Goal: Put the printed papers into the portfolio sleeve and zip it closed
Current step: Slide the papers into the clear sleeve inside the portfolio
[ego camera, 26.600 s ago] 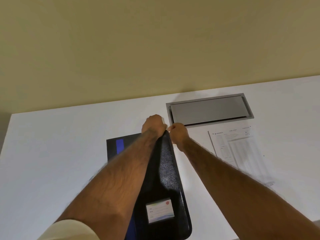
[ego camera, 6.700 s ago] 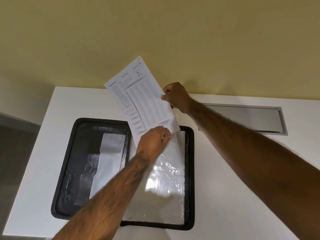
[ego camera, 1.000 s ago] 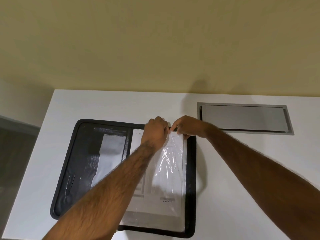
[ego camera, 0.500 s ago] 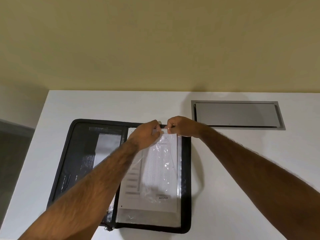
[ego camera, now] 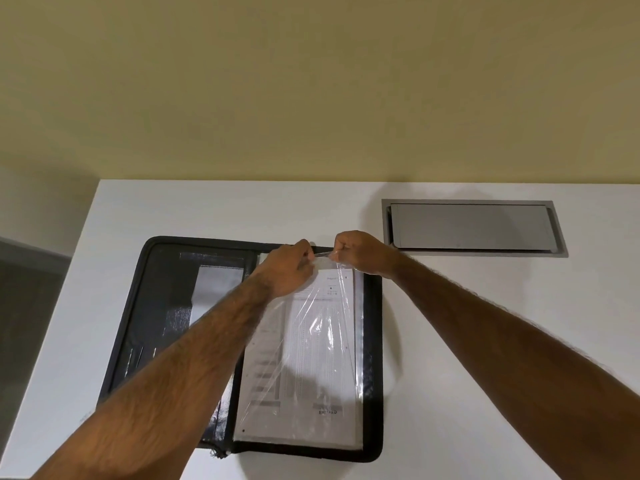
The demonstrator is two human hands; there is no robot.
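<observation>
A black zip portfolio [ego camera: 374,341] lies open flat on the white desk [ego camera: 467,341]. Its right half carries a clear plastic sleeve [ego camera: 332,327] with the printed papers [ego camera: 311,375] lying inside it. My left hand [ego camera: 289,270] and my right hand [ego camera: 356,249] both pinch the sleeve's top edge, a short gap apart, and the film is pulled taut and creased below them. My left forearm hides the sleeve's left part and the portfolio's spine. The left half [ego camera: 166,306] shows dark inner pockets with shiny patches.
A grey metal cable hatch [ego camera: 472,226] is set flush into the desk to the right of the portfolio, near the wall. The desk's left edge [ego camera: 52,323] drops off beside the portfolio. A yellow wall rises right behind the desk.
The papers went from held above the portfolio to lying fully inside the sleeve. Over the last second both hands stayed at the sleeve's top edge and spread slightly apart, tightening the film.
</observation>
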